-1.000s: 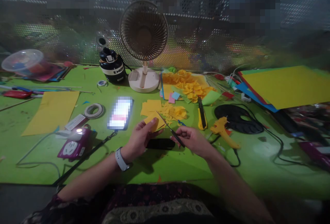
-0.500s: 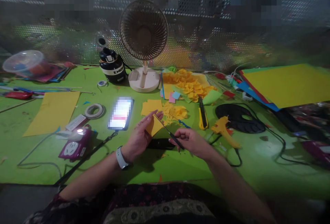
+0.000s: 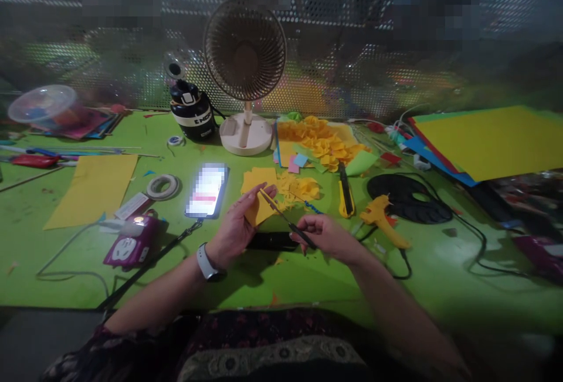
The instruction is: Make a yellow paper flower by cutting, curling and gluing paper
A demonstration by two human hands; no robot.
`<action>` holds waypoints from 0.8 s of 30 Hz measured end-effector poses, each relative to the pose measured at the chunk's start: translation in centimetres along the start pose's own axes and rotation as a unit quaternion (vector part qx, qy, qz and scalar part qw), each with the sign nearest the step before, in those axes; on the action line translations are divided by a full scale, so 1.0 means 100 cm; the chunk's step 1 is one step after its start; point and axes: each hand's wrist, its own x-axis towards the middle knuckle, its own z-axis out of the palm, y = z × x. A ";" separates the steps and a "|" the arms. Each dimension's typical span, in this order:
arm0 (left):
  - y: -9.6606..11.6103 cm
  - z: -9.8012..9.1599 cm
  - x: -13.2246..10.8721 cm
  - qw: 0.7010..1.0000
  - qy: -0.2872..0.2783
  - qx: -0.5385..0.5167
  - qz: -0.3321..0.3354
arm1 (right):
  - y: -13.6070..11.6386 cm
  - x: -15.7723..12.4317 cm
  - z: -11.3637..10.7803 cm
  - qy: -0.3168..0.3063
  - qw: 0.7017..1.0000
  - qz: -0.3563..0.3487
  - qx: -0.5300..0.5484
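My left hand (image 3: 232, 220) grips a small piece of yellow paper (image 3: 260, 209), its fingers behind the sheet and the thumb side toward me. In my right hand (image 3: 328, 238) is a pair of slim dark-handled scissors (image 3: 284, 216), pointing up and left. Their blades lie along the upper right edge of the paper. Under the hands is a long black object (image 3: 270, 241), partly covered. Just beyond my left hand lie a stack of yellow paper squares (image 3: 253, 179) and a heap of yellow scraps (image 3: 301, 187).
A yellow box cutter (image 3: 345, 197), a yellow glue gun (image 3: 382, 217) and a black palette (image 3: 409, 200) lie on the right. A lit phone (image 3: 206, 191), tape roll (image 3: 162, 186) and purple power socket (image 3: 129, 244) lie left. Behind stand a fan (image 3: 246, 141) and a black bottle (image 3: 192, 113).
The scissor blades have shifted slightly up and left along the paper, and the paper has tilted a little. Both hands keep their holds. The whole view has moved slightly.
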 end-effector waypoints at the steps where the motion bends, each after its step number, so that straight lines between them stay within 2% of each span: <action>1: 0.001 0.000 0.000 1.000 0.003 0.003 -0.002 | 0.001 0.000 -0.002 -0.010 1.000 -0.004 0.000; 4: 0.004 0.000 0.001 1.000 0.013 0.014 -0.008 | 0.005 0.001 -0.009 -0.033 0.999 -0.020 -0.002; 7: 0.006 -0.004 0.005 0.999 0.020 0.037 -0.002 | 0.008 0.002 -0.020 -0.020 0.999 -0.042 0.006; 9: 0.010 -0.009 0.010 0.997 0.034 0.066 0.009 | 0.007 0.003 -0.028 0.021 0.997 -0.069 0.019; 13: 0.018 -0.023 0.023 0.984 0.100 0.133 0.070 | 0.001 0.005 -0.045 0.142 0.983 -0.112 0.028; 18: 0.021 -0.040 0.038 0.959 0.089 0.211 0.165 | 0.001 0.011 -0.061 0.256 0.958 -0.115 -0.055; 20: 0.020 -0.044 0.041 0.944 0.079 0.248 0.204 | 0.003 0.012 -0.065 0.301 0.935 -0.101 -0.158; 24: 0.019 -0.048 0.044 0.924 0.073 0.297 0.230 | 0.001 0.014 -0.072 0.346 0.845 -0.038 -0.406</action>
